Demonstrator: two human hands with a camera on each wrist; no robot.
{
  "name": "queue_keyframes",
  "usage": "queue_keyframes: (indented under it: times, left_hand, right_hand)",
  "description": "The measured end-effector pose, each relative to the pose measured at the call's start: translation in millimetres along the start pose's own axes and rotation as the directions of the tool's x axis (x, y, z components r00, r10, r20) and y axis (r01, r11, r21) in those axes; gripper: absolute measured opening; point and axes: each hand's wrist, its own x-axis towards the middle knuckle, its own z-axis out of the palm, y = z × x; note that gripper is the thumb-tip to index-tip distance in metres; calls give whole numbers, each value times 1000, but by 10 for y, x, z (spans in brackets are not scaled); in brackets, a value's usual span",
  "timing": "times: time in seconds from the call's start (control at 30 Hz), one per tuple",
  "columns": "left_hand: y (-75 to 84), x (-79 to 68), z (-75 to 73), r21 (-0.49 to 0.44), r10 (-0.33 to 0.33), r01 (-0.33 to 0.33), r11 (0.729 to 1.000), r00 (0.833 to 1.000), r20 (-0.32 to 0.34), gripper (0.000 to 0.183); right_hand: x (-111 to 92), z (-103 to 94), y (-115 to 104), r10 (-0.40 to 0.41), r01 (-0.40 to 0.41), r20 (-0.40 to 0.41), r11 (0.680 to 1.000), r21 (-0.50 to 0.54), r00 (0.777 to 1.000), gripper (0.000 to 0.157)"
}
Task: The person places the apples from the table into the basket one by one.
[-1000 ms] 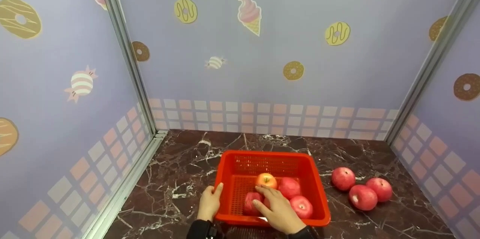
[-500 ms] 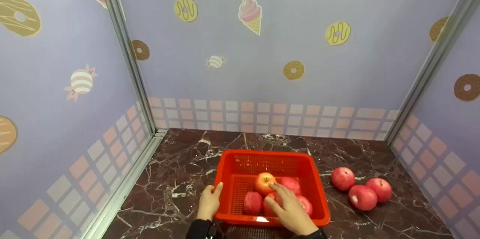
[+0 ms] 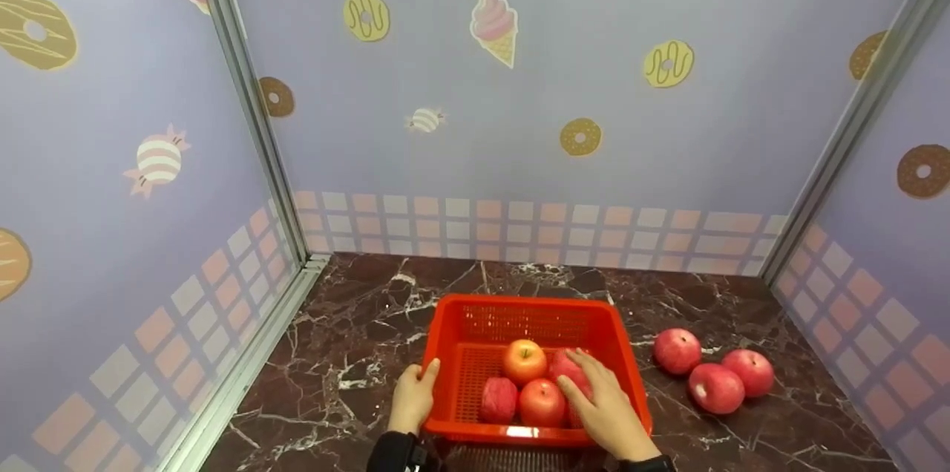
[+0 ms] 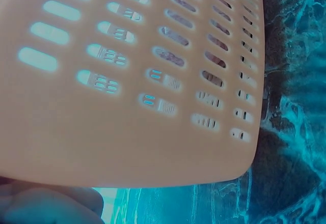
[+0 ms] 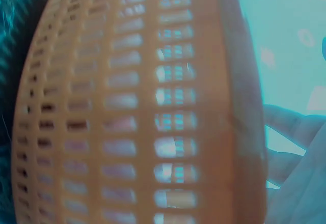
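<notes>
A red plastic basket (image 3: pixel 527 435) with slotted walls sits on the dark marbled table. My left hand (image 3: pixel 413 396) grips its left rim, thumb on top; in the left wrist view the fingers (image 4: pixel 51 203) are by the basket wall (image 4: pixel 127 158). Inside lie a yellow-red apple (image 3: pixel 525 361), a dark pink apple (image 3: pixel 499 399), a red apple (image 3: pixel 542 404) and a pinkish one (image 3: pixel 565 368). My right hand (image 3: pixel 607 413) reaches over the front right part, fingers stretched across the pinkish apple, hiding another apple. In the right wrist view my right hand (image 5: pixel 300 178) shows past the slotted wall (image 5: pixel 209 107).
Right of the basket, a group of three pink-red apples (image 3: pixel 716 388) lies on the table (image 3: pixel 371 338). Patterned walls (image 3: pixel 445 160) enclose the table at the back and both sides, with metal posts (image 3: pixel 267 145) at the corners.
My right hand has moved rightward across the apples, from the front middle of the basket to its right side, uncovering the red apple. My left hand has stayed on the rim.
</notes>
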Motion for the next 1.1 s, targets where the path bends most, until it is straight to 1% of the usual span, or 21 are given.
queue_keyframes:
  times: [0.07, 0.2, 0.3, 0.53, 0.6, 0.77, 0.83, 1.0, 1.1]
  left_hand:
    - [-5, 9, 2, 5, -10, 10, 1000, 1000, -5, 36]
    - [-10, 13, 3, 3, -5, 5, 1000, 1000, -10, 36]
    - [-6, 11, 3, 3, -1, 1, 1000, 1000, -8, 36]
    - [-6, 19, -1, 22, -11, 11, 1000, 1000, 2, 36]
    - [3, 21, -4, 16, -14, 14, 1000, 1000, 9, 36]
    - [15, 21, -3, 15, -11, 11, 1000, 1000, 5, 37]
    - [12, 23, -1, 18, -12, 12, 1000, 1000, 0, 36]
    - [4, 26, 5, 8, -13, 13, 1000, 1000, -3, 36]
    - [10, 28, 9, -3, -15, 15, 1000, 1000, 1, 36]
  right_hand:
    - [-1, -50, 35, -8, 9, -28, 1000, 14, 1000, 49]
    - [5, -159, 111, -37, 41, -85, 998, 37, 996, 46]
    - [14, -247, 172, -38, 44, -115, 998, 52, 993, 46]
    - [31, -472, 368, 15, -1, -171, 997, 81, 985, 49]
    - [50, -543, 439, 35, -22, -177, 997, 79, 984, 51]
    - [86, -687, 589, 70, -63, -161, 997, 53, 984, 56]
    - [91, -725, 633, 74, -67, -159, 997, 43, 984, 57]
    - [116, -808, 743, 77, -77, -189, 997, 7, 979, 56]
    - [143, -876, 828, 111, -117, -190, 993, -21, 976, 58]
